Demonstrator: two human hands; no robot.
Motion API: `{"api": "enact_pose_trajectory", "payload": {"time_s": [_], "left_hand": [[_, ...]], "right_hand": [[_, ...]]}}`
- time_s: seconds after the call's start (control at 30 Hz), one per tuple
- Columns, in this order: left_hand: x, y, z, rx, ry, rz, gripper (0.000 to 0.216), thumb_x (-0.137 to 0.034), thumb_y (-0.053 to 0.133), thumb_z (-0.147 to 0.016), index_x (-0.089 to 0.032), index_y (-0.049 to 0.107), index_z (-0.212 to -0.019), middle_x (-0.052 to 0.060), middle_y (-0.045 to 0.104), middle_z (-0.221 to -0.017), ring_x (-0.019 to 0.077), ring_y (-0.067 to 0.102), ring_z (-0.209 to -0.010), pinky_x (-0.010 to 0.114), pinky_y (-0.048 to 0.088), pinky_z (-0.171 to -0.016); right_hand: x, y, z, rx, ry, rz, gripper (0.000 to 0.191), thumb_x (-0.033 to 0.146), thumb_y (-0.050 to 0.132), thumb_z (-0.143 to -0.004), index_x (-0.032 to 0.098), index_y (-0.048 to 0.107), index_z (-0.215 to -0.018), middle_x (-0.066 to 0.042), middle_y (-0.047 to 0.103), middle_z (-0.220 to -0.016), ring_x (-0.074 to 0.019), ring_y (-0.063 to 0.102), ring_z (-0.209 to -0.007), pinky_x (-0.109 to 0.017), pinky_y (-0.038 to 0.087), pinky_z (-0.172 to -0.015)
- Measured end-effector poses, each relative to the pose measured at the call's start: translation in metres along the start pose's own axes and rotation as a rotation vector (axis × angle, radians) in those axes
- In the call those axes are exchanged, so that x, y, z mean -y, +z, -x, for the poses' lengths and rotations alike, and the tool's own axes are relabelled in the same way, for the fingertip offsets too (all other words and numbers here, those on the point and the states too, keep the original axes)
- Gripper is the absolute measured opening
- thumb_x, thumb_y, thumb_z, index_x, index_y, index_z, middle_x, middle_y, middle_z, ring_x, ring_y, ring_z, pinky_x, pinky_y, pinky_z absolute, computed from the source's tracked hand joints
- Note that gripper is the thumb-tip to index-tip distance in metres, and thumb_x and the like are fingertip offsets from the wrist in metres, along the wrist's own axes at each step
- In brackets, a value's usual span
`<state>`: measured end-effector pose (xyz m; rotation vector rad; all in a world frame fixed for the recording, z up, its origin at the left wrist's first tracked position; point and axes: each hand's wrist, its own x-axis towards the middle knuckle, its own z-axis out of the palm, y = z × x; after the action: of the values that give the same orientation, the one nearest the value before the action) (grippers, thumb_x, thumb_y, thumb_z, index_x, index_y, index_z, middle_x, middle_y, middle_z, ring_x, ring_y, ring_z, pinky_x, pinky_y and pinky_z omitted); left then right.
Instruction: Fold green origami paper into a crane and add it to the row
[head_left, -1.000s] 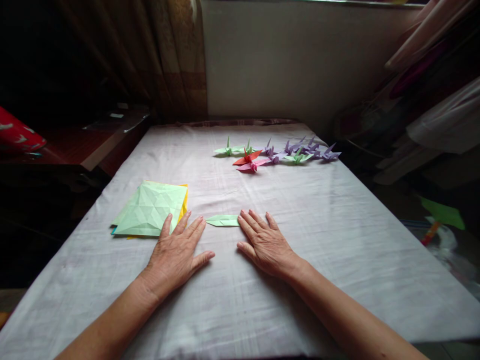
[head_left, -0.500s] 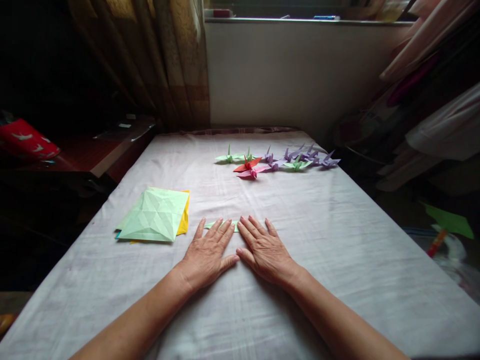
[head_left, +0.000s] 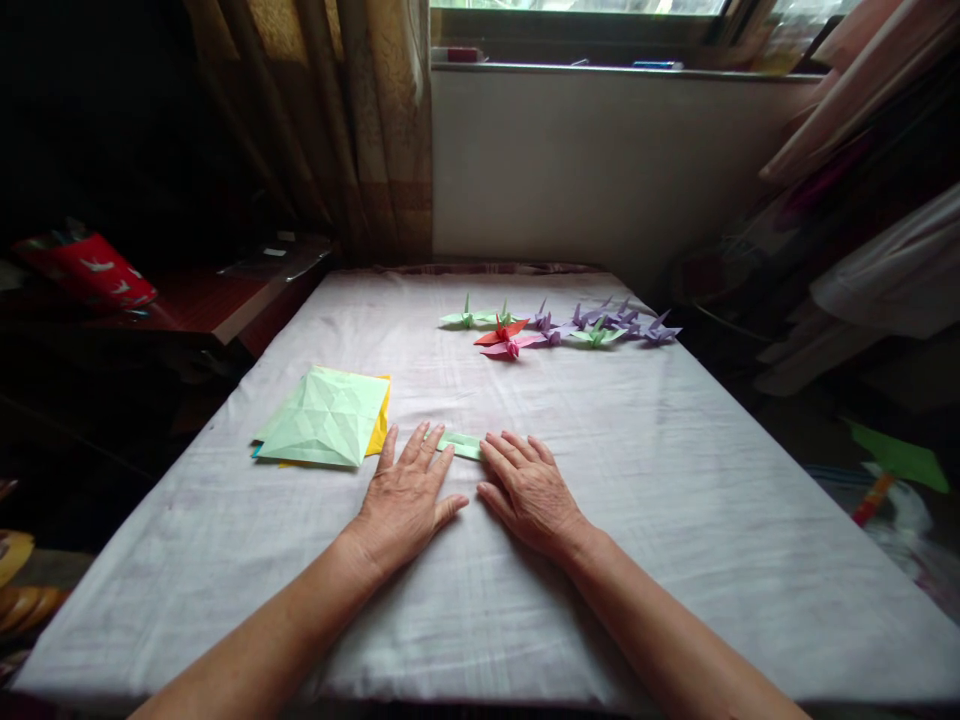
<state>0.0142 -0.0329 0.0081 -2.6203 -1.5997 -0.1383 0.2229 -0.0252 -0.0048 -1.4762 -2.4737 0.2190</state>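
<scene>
A narrow folded piece of light green paper (head_left: 460, 445) lies flat on the cloth-covered table (head_left: 480, 610), between my hands. My left hand (head_left: 409, 488) is spread flat, palm down, its fingertips over the left end of the paper. Palm down on the other side, my right hand (head_left: 529, 488) has its fingers stretched out, with the tips at the paper's right end. Both ends of the paper are hidden under my fingers. Left of my left hand is a stack of creased paper sheets (head_left: 326, 418), light green on top with yellow and blue edges below.
Several folded paper cranes stand at the far side: green (head_left: 467, 318), red (head_left: 501, 332), pink (head_left: 511, 347) and purple (head_left: 660, 332). A red pouch-like container (head_left: 94, 270) sits on a dark side table at left. Clothes (head_left: 892, 260) hang at right.
My hands have moved slightly apart, and more of the folded paper's middle shows, now at a slight slant. The whole view has shifted a little.
</scene>
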Motion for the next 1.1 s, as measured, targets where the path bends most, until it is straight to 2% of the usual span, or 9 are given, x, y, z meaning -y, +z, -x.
{"api": "enact_pose_trajectory", "payload": {"time_s": [0.17,0.3,0.43,0.6,0.77,0.97,1.1], "left_hand": [[-0.003,-0.008,-0.011,-0.045,0.006,0.016,0.038,-0.039,0.051,-0.097,-0.019,0.061,-0.128,0.014,0.057,-0.141,0.0326,0.047,-0.136,0.061,0.024,-0.115],[0.005,-0.006,-0.016,-0.036,0.067,0.093,0.031,-0.028,0.052,-0.096,-0.018,0.061,-0.124,0.01,0.064,-0.134,0.0305,0.052,-0.131,0.059,0.025,-0.115],[0.016,-0.003,-0.021,-0.025,0.126,0.18,0.029,-0.029,0.053,-0.096,-0.02,0.061,-0.122,0.008,0.063,-0.135,0.0307,0.05,-0.133,0.061,0.023,-0.115],[0.024,-0.004,-0.027,-0.016,0.163,0.25,0.026,-0.033,0.057,-0.094,-0.022,0.063,-0.117,0.007,0.066,-0.129,0.0301,0.052,-0.131,0.061,0.021,-0.116],[0.027,-0.001,-0.028,-0.039,0.184,0.272,0.033,-0.039,0.063,-0.09,-0.021,0.062,-0.117,0.009,0.066,-0.13,0.0305,0.053,-0.13,0.06,0.021,-0.116],[0.02,0.007,-0.021,-0.157,0.163,0.239,0.038,-0.042,0.061,-0.091,-0.019,0.063,-0.121,0.011,0.066,-0.129,0.0318,0.055,-0.126,0.06,0.022,-0.116],[0.011,0.008,-0.018,-0.231,0.147,0.226,0.03,-0.033,0.061,-0.092,-0.018,0.064,-0.118,0.01,0.07,-0.12,0.0267,0.062,-0.113,0.051,0.034,-0.112]], "right_hand": [[0.005,-0.003,0.003,-0.119,-0.054,-0.088,0.034,0.024,0.053,-0.092,0.02,0.062,-0.125,-0.01,0.067,-0.126,-0.0238,0.06,-0.113,-0.04,0.039,-0.099],[0.013,-0.004,0.009,-0.162,-0.077,-0.118,0.03,0.026,0.059,-0.088,0.02,0.065,-0.117,-0.009,0.071,-0.116,-0.0238,0.063,-0.103,-0.039,0.041,-0.092],[0.014,-0.006,0.011,-0.136,-0.098,-0.146,0.025,0.03,0.059,-0.09,0.021,0.067,-0.112,-0.008,0.072,-0.112,-0.0235,0.063,-0.101,-0.039,0.042,-0.091],[-0.007,-0.007,-0.007,-0.088,-0.142,-0.142,0.03,0.014,0.05,-0.093,0.022,0.068,-0.115,-0.006,0.074,-0.107,-0.0193,0.066,-0.094,-0.032,0.048,-0.085],[-0.021,-0.012,-0.029,-0.019,-0.3,-0.09,0.028,0.015,0.054,-0.092,0.026,0.072,-0.111,-0.004,0.073,-0.102,-0.0168,0.064,-0.086,-0.027,0.049,-0.078],[-0.024,-0.009,-0.036,-0.027,-0.391,-0.058,0.023,0.021,0.053,-0.096,0.024,0.071,-0.11,-0.006,0.071,-0.098,-0.0162,0.06,-0.081,-0.027,0.048,-0.074],[-0.026,-0.002,-0.036,-0.092,-0.362,-0.107,0.024,0.025,0.05,-0.098,0.023,0.071,-0.111,-0.006,0.071,-0.095,-0.0172,0.058,-0.08,-0.029,0.048,-0.075]]}}
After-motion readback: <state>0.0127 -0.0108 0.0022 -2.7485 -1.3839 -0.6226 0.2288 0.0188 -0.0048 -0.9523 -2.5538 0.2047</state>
